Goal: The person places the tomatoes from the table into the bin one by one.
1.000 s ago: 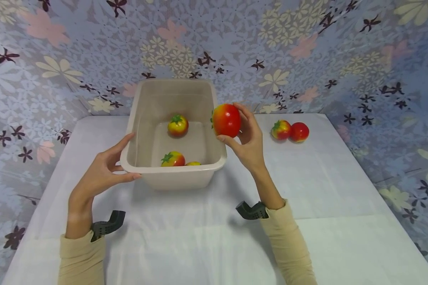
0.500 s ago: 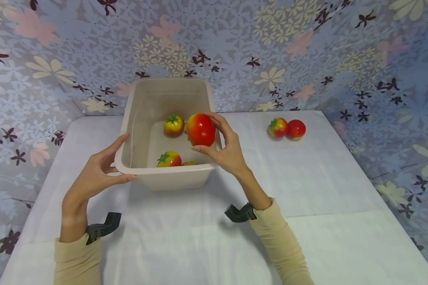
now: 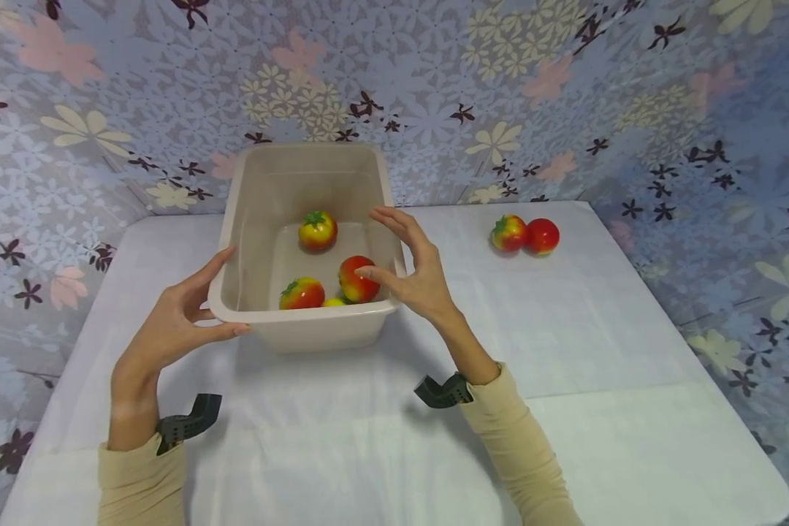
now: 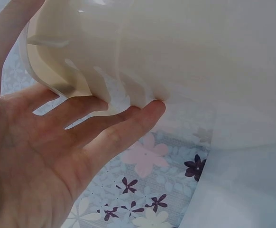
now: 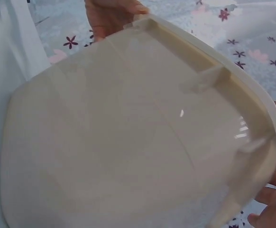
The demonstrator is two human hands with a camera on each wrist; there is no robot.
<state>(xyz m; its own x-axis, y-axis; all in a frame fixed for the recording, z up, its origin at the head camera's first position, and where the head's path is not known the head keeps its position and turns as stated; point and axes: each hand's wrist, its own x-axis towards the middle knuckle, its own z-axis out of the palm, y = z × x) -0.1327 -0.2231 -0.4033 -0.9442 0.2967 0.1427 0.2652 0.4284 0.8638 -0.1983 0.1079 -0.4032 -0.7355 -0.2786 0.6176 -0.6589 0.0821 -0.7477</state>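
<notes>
A beige plastic bin (image 3: pixel 329 315) stands on the table, three tomatoes and part of a yellow one visible inside. My left hand (image 3: pixel 171 325) grips the rim at the near left corner; in the left wrist view its fingers (image 4: pixel 119 137) lie against the outer wall under the lip. My right hand (image 3: pixel 417 274) is over the bin's right rim, fingers spread and holding nothing. Just beyond its thumb a red tomato (image 3: pixel 355 283) lies in the bin. Left of it is a red-yellow tomato (image 3: pixel 302 294), a yellow one (image 3: pixel 333 302) partly hidden, and farther back another tomato (image 3: pixel 318 231).
Two more tomatoes, one red-yellow (image 3: pixel 509 233) and one red (image 3: pixel 542 236), sit side by side on the white tablecloth (image 3: pixel 598 314) at the back right. A floral-patterned cloth (image 3: pixel 434 109) rises behind the table. Black wrist cameras (image 3: pixel 443 392) are worn on both forearms.
My right hand has carried the red tomato leftward over the bin and let it go; it now lies inside. The left hand keeps its grip on the rim.
</notes>
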